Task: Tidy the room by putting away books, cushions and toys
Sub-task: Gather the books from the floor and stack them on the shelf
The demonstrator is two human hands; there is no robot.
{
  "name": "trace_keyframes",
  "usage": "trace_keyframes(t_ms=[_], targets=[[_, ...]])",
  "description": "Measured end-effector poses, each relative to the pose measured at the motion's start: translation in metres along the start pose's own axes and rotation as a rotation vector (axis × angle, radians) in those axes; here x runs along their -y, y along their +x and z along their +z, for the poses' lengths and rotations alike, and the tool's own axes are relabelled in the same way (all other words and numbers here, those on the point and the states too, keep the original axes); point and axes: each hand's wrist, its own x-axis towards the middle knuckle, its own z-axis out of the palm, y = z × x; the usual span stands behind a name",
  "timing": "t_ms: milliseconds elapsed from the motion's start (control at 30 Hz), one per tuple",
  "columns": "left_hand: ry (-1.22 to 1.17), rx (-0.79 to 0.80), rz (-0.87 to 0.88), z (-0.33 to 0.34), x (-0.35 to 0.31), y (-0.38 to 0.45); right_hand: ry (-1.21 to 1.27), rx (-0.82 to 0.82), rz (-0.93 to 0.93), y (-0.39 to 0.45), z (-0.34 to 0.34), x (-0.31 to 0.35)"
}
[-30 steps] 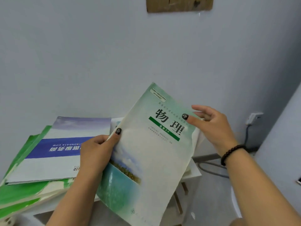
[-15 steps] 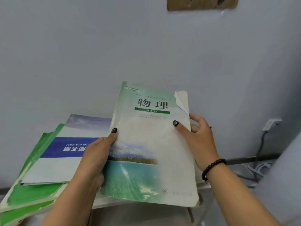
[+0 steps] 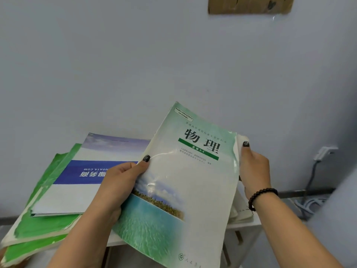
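Note:
A green-and-white textbook (image 3: 193,182) with a sea photo on its cover is held tilted above a small white table (image 3: 243,224). My left hand (image 3: 119,188) grips its left edge, thumb on the cover. My right hand (image 3: 253,169) holds the right edge, thumb lying on a white book or page beneath it. To the left lies a stack: a blue-and-white book (image 3: 81,175) on top of green-covered books (image 3: 38,229).
A pale wall stands close behind the table. A plug and grey cable (image 3: 316,167) hang at the right, with coiled cables (image 3: 309,204) on the floor. A brown cardboard piece (image 3: 249,4) is fixed high on the wall.
The textbook has turned clockwise and now leans to the right. My right thumb slid from the cover to the book's right edge. My left hand keeps its grip.

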Motion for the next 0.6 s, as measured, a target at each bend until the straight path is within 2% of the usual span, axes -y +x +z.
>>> trace_keyframes(t_ms=[167,400,600], targets=[[-0.006,-0.021,0.002,0.0050,0.0009,-0.0006,-0.110,0.103,-0.088,-0.0029,-0.0015,-0.0027],[-0.010,-0.022,-0.007,0.0107,0.0026,0.0017,-0.112,-0.015,-0.074,0.0042,-0.0045,-0.0046],[0.022,0.013,0.017,0.0100,0.0000,0.0007,-0.159,0.003,-0.101,0.0037,-0.0067,-0.0043]])
